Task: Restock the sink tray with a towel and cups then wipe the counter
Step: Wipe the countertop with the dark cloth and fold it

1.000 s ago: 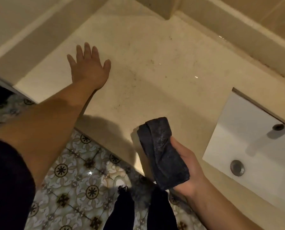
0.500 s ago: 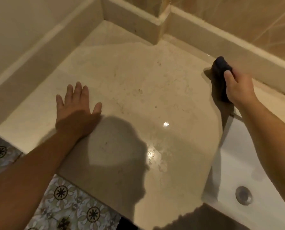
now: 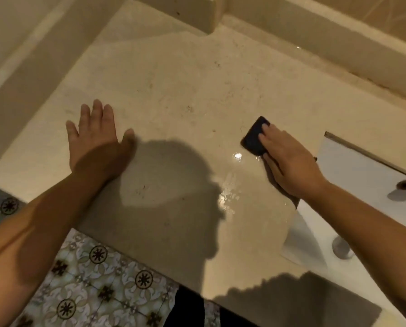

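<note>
A dark folded cloth (image 3: 253, 139) lies flat on the beige stone counter (image 3: 178, 76), just left of the sink. My right hand (image 3: 289, 161) presses down on the cloth and covers most of it; only its far left corner shows. My left hand (image 3: 98, 142) rests palm down on the counter's left side, fingers spread, holding nothing. A wet, shiny patch (image 3: 230, 197) marks the counter between my hands, nearer the right one. No tray, towel or cups are in view.
A white sink basin (image 3: 362, 175) with a drain (image 3: 342, 249) and an overflow hole sits at the right. Raised beige ledges and walls (image 3: 315, 41) border the counter at the back and left. Patterned floor tiles (image 3: 98, 274) show below the front edge.
My right hand has brought the cloth from the back ledge forward and left onto the counter beside the sink. The left hand stays flat in place.
</note>
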The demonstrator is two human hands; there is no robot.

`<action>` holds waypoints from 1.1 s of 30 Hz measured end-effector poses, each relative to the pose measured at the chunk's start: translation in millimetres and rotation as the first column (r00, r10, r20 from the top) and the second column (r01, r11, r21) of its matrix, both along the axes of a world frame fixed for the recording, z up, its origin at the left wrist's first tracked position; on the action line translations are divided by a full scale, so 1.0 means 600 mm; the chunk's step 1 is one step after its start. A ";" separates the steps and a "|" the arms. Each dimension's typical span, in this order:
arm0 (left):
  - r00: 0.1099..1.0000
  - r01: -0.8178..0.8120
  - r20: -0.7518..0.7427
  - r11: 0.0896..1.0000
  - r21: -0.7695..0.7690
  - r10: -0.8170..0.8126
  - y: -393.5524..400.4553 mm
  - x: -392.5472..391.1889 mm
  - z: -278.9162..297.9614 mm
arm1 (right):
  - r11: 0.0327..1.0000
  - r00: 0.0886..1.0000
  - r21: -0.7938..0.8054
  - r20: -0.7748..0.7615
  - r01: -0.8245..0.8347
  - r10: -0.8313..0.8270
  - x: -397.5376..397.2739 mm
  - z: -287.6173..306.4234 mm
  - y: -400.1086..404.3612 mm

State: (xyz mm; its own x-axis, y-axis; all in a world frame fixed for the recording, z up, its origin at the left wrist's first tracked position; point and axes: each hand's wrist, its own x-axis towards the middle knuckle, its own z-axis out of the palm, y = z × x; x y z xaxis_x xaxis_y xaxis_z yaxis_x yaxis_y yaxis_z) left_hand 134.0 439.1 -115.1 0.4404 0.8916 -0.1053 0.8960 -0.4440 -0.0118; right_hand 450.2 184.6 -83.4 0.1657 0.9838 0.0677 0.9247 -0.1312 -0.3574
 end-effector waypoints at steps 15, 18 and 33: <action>0.999 0.035 0.027 0.998 -0.060 -0.034 -0.018 -0.007 0.013 | 0.970 0.967 -0.016 -0.080 -0.243 0.241 -0.418 0.029 -0.204; 0.999 0.037 0.027 0.997 -0.061 -0.035 -0.017 -0.006 0.014 | 0.972 0.948 0.022 -0.215 -0.236 0.235 -0.448 0.038 -0.220; 0.998 0.041 0.045 0.998 -0.045 -0.039 -0.015 -0.008 0.009 | 0.766 -0.755 -0.591 -0.616 0.253 -0.226 -0.206 0.106 -0.104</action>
State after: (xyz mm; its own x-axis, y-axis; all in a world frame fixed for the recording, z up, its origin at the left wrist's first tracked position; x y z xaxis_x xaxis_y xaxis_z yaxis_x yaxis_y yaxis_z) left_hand 129.4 430.3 -109.4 0.4807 0.8679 -0.1255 0.8767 -0.4785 0.0484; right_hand 326.4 122.1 -20.0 0.1650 0.6751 -0.7191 -0.9476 -0.0937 -0.3054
